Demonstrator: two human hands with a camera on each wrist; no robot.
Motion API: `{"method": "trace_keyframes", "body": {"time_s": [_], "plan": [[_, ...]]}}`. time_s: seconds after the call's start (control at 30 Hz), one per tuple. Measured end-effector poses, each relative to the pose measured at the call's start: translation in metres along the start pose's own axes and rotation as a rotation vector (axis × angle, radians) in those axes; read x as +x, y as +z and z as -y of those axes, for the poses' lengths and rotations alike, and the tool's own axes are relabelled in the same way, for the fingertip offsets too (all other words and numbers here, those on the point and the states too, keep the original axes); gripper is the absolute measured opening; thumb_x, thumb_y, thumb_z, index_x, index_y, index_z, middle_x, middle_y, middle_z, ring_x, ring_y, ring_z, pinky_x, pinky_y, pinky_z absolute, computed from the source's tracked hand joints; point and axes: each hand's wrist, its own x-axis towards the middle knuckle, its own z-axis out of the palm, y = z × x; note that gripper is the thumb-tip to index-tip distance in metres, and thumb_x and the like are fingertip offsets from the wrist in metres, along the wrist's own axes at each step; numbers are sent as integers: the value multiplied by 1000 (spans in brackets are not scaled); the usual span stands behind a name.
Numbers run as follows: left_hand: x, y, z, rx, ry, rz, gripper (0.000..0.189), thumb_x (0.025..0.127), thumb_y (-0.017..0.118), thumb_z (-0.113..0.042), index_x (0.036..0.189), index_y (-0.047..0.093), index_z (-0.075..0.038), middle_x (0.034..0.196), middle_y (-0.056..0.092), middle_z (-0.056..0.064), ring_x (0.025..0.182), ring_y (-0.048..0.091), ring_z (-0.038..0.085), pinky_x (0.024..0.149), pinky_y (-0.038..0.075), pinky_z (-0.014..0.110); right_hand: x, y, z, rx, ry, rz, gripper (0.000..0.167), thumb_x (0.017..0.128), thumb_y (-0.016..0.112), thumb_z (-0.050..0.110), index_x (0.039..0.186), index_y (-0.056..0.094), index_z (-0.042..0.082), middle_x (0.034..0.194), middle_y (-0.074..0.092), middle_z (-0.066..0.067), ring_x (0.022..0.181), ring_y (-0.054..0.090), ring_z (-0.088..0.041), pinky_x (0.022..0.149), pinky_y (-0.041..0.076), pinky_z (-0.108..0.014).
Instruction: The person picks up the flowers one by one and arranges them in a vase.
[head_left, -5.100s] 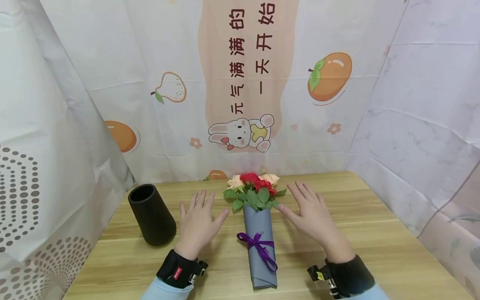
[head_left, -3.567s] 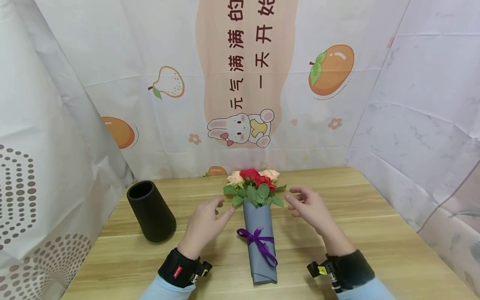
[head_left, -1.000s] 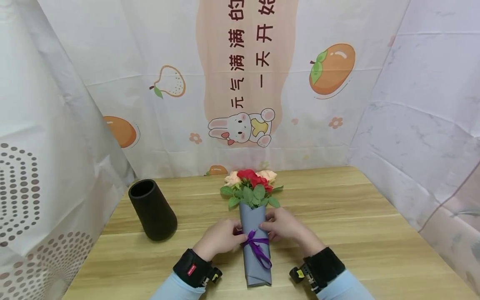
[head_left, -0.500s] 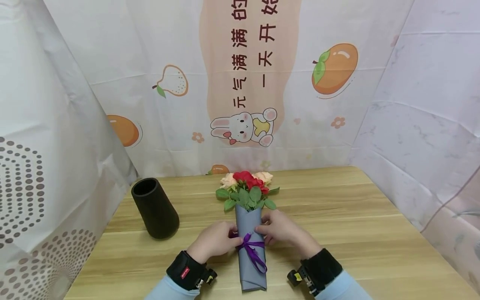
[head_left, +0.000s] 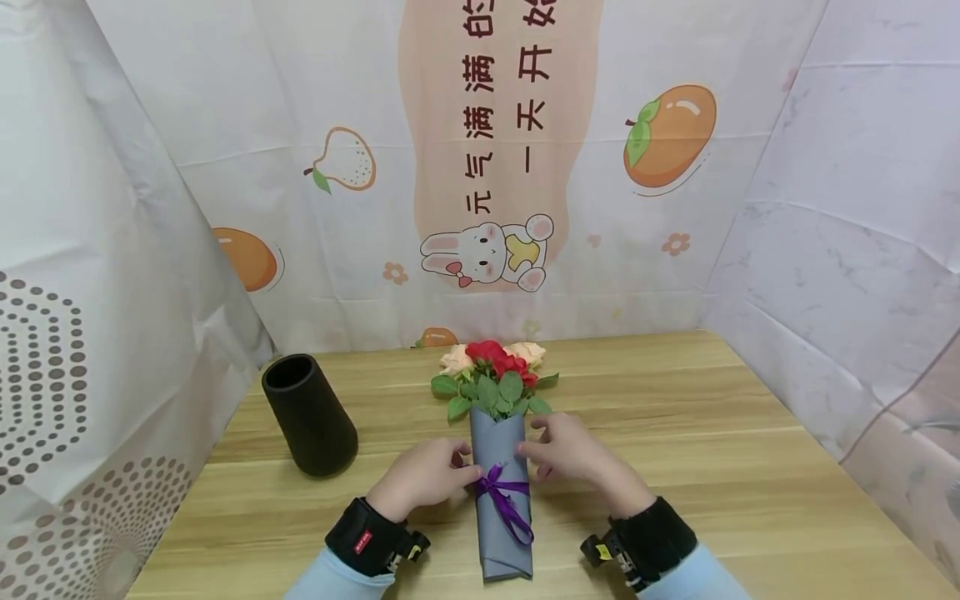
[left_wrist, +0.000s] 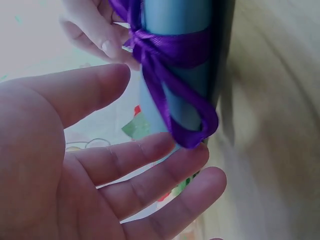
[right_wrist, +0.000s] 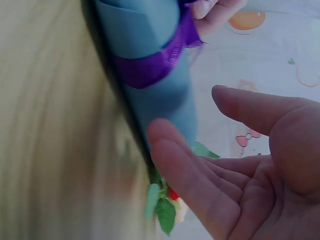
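The left hand (head_left: 429,475) and right hand (head_left: 568,452) flank the bouquet (head_left: 498,442), fingers loosely bent, parted from thumbs; contact is hard to tell. Its smooth grey wrap (head_left: 506,552), a tapering roll tied with glossy purple ribbon (head_left: 493,483), lies on the wood-grained table (head_left: 750,475) near a matte black vase (head_left: 311,425).

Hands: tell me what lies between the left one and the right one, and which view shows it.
The grey-wrapped rose bouquet, tied with a purple ribbon, lies between the left hand and right hand; the head view shows it.
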Motion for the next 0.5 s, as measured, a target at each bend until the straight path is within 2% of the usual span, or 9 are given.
{"method": "trace_keyframes", "body": {"time_s": [0.1, 0.23, 0.33, 0.5], "plan": [[-1, -4, 0, 1, -8, -12, 41, 95, 71, -41, 118, 72, -8, 101, 70, 4, 88, 65, 19, 74, 54, 42, -4, -5, 6, -12, 6, -38, 66, 95, 73, 20, 144, 44, -14, 82, 69, -12, 63, 68, -30, 58, 58, -42], [-3, -10, 0, -18, -8, -23, 44, 96, 70, -40, 123, 70, -6, 105, 70, 7, 90, 65, 21, 75, 54, 44, -10, -13, 12, -43, -29, -83, 61, 96, 73, 19, 143, 47, -11, 85, 70, -12, 65, 68, -29, 57, 58, -37], [-5, -15, -1, -25, -4, -37, 44, 96, 69, -39, 125, 69, -5, 106, 69, 6, 89, 64, 19, 73, 53, 42, -16, -19, 17, -105, -60, -111, 58, 95, 74, 22, 140, 52, -9, 87, 71, -8, 65, 68, -27, 56, 57, -34], [-10, -23, -3, -23, 14, -74, 50, 96, 69, -43, 128, 68, -4, 107, 70, 5, 91, 64, 17, 75, 54, 41, -28, -29, 27, -260, -96, -139, 55, 95, 74, 30, 136, 59, -3, 90, 73, 0, 73, 68, -15, 66, 56, -35]]}}
